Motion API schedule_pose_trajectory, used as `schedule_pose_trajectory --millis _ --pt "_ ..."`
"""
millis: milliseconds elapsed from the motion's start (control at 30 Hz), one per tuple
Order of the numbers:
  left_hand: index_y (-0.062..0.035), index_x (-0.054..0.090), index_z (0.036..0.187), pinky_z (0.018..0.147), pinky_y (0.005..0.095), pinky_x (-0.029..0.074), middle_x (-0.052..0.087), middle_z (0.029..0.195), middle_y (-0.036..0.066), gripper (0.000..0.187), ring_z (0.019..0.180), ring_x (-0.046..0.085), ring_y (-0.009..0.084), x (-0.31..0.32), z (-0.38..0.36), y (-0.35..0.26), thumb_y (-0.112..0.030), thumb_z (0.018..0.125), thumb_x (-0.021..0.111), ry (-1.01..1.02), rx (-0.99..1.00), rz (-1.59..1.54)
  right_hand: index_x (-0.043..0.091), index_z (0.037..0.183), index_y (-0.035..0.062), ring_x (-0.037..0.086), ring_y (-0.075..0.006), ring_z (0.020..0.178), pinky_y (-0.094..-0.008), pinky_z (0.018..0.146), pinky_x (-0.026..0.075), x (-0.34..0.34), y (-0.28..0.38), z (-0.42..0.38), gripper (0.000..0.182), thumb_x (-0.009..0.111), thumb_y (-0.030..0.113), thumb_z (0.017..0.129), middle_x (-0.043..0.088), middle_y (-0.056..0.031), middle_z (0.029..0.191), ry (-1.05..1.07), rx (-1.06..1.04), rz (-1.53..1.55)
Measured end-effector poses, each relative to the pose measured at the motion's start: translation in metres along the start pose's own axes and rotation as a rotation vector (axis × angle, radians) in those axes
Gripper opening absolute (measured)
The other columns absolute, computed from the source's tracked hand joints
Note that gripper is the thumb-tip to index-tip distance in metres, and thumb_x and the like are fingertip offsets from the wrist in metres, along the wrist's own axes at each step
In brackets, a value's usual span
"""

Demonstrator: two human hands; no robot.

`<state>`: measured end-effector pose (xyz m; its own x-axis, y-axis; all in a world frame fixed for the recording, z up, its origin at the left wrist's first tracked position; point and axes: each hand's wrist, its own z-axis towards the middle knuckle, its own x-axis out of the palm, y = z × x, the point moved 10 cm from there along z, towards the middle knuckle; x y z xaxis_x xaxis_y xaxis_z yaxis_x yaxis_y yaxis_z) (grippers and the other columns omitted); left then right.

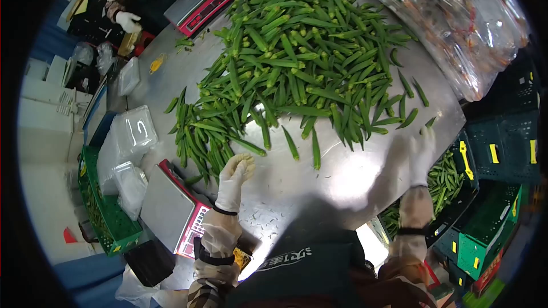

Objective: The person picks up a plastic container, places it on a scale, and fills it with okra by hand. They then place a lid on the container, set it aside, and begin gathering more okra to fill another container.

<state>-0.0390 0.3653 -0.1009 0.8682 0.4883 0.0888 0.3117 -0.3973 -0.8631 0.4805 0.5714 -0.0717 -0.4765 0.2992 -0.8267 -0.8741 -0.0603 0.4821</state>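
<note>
A large heap of green okra [302, 51] covers the far and middle part of the steel table [337, 177]. My left hand [235, 174], in a white glove, is at the heap's near left edge with its fingers curled in; no okra sticks out of it. To the right, my gloved right hand [422, 151] reaches over the table's edge area, fingers stretched out and somewhat blurred. Just beyond its fingertips is a small okra piece [431, 121]. Below that hand, a dark crate holds more okra [446, 183].
A red scale [185, 217] stands left of my left hand, beside clear plastic trays [136, 131]. Another red scale [205, 8] is at the back, near a person with a gloved hand [128, 21]. Plastic bags [451, 17] lie at far right, above stacked crates [496, 142].
</note>
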Motion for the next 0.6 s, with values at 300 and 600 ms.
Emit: schedule_pose_trajectory --millis 300,600 --pt "-0.0097 0.05 0.135 0.103 0.0423 0.039 0.052 0.13 0.026 0.061 0.121 0.049 0.0388 -0.128 0.049 -0.043 -0.025 0.08 0.072 -0.609 0.493 0.835 0.049 0.137 0.027 0.018 -0.0574 0.134 -0.0686 0.103 0.023 0.199 0.239 0.023 0.07 0.063 0.06 0.077 0.033 -0.0225 0.148 0.369 -0.271 -0.224" --pt "-0.0391 0.037 0.144 0.106 0.0695 0.013 0.012 0.157 0.021 0.08 0.141 0.004 0.05 0.0 0.05 0.012 -0.048 0.073 0.072 -0.123 0.172 1.41 0.056 0.13 0.0193 0.035 -0.037 0.132 -0.0632 0.102 0.029 0.186 0.329 -0.177 0.072 0.071 0.052 0.068 0.039 -0.0074 0.145 0.836 -0.909 -0.02"
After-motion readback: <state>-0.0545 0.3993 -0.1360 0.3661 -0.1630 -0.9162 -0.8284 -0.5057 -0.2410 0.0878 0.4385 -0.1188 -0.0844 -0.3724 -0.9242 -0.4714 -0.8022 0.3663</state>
